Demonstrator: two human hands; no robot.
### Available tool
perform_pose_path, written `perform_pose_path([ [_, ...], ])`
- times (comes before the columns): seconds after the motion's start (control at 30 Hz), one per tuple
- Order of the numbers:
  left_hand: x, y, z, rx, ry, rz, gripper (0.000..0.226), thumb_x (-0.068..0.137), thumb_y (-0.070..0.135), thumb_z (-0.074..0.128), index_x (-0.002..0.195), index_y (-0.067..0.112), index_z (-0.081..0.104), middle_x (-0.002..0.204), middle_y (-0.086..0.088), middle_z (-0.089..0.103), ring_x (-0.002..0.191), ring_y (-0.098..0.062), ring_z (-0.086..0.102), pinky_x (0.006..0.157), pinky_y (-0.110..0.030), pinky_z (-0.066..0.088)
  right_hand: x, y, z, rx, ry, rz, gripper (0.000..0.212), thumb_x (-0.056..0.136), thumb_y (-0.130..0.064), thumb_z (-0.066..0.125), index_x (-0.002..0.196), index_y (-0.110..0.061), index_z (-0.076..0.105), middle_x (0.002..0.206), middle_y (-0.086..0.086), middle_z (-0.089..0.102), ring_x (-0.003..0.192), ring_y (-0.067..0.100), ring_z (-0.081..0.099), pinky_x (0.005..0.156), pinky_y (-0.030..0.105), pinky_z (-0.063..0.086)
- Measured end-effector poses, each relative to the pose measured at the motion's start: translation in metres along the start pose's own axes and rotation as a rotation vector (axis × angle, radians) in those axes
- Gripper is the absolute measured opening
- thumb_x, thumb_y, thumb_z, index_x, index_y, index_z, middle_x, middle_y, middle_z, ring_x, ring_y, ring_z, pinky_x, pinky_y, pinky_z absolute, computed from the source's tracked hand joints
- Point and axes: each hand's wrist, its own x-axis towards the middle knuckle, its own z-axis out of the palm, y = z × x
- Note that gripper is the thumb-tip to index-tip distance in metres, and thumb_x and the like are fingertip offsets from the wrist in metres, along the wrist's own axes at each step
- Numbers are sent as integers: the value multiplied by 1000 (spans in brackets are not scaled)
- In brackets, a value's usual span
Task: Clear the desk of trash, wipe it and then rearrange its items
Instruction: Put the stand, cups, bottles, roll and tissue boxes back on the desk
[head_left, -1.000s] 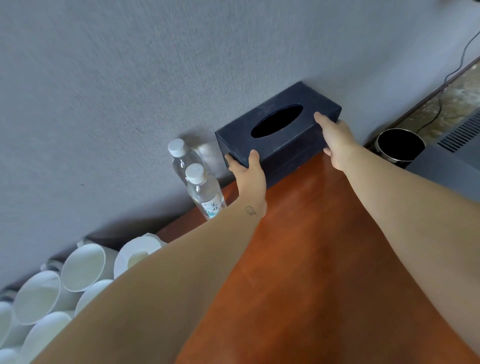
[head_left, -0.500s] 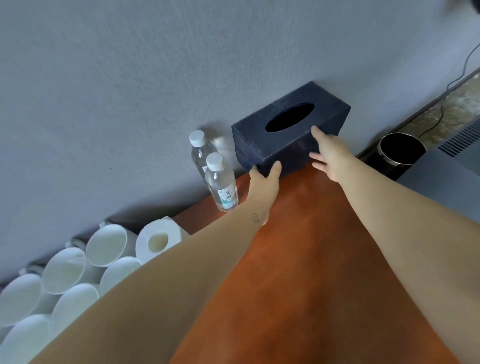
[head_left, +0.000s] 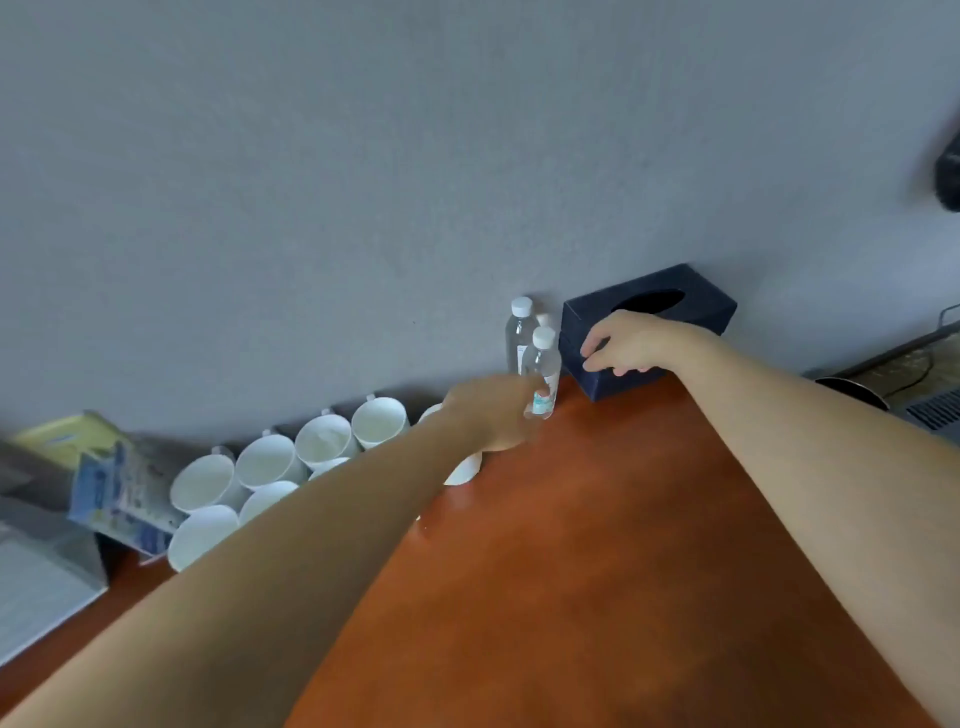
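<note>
The dark navy tissue box (head_left: 709, 307) stands at the back of the reddish-brown desk (head_left: 597, 545), against the grey wall (head_left: 363, 182), its oval slot facing up. No lettering shows on it. The right hand (head_left: 631, 343) lies over the box's near left corner, its fingers (head_left: 589, 349) loosely bent against the front face and closed around nothing.

Just left of the box stand two clear water bottles with white caps, one behind the other. The front bottle (head_left: 543, 364) bears a white label with teal print low on its body, too small and blurred to read. The rear bottle (head_left: 519, 332) is by the wall. The left hand (head_left: 493, 410) reaches to the foot of the front bottle. It seems to touch it, but motion blur hides whether the fingers wrap round it.

Further left, a cluster of white cups (head_left: 322, 441) with handles runs along the wall, partly hidden by the left forearm. Beyond them lies a blue-and-white printed packet (head_left: 119, 493), its writing illegible, with a yellow box (head_left: 67, 436) behind it and a grey flat thing (head_left: 41, 571) at the edge. At far right the rim of a round metal bin (head_left: 852, 389) shows.
</note>
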Motion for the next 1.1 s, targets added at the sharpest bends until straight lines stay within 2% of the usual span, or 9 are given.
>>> perform_pose_path([
  [0.13,-66,-34,-32,100,144,-87,47,93,44,53,137,31,43,129,4,57,118,-21,55,99,-41,42,-50,-58,9,-177,-64,-111,28,91,-26,64,116,-15,65,85,-3,59,76,15,58,63,23,43],
  [0.2,-106,-52,-42,156,167,-147,53,92,46,54,141,31,39,133,2,54,120,-22,54,100,-41,37,-74,-91,21,-260,-82,-161,33,90,-30,66,121,-18,63,90,-5,60,78,14,59,57,22,40],
  [0.3,-175,-78,-55,153,206,-231,58,91,47,55,143,30,36,135,0,53,121,-24,53,100,-43,36,-114,-144,44,-345,-140,-224,38,90,-31,68,125,-18,60,92,0,61,82,16,59,63,23,45],
  [0.47,-317,-129,-57,220,269,-424,63,89,47,57,145,30,33,134,-3,52,121,-28,52,99,-46,35,-192,-243,109,-517,-165,-373,45,89,-35,68,131,-24,55,87,-4,56,68,12,53,60,23,41],
  [0.57,-417,-162,-38,167,269,-601,68,87,48,59,146,30,32,139,-3,49,127,-28,49,104,-49,34,-241,-307,161,-588,-195,-542,52,88,-37,67,137,-28,51,106,-4,60,86,14,57,62,24,39],
  [0.67,-519,-184,-17,130,278,-768,68,87,50,59,147,31,31,142,-2,47,129,-28,47,106,-52,32,-294,-373,218,-663,-201,-762,57,88,-37,69,139,-22,49,127,0,59,101,18,56,71,25,41],
  [0.73,-585,-189,-6,141,312,-865,67,87,51,58,145,32,33,138,-2,49,127,-29,48,105,-52,32,-329,-410,256,-696,-178,-907,60,88,-38,70,141,-21,49,129,1,58,100,16,54,78,26,40],
  [0.9,-740,-188,38,176,278,-1114,65,86,53,59,142,28,37,130,-5,51,124,-29,49,107,-53,29,-409,-482,338,-789,-205,-1161,67,87,-38,71,145,-21,42,138,2,54,123,23,53,97,31,42],
  [1.1,-884,-167,79,62,305,-1428,68,86,56,61,143,28,36,138,-5,48,132,-28,44,109,-58,26,-507,-560,415,-793,-241,-1467,68,86,-37,71,145,-22,41,141,-1,52,127,21,51,97,27,41],
])
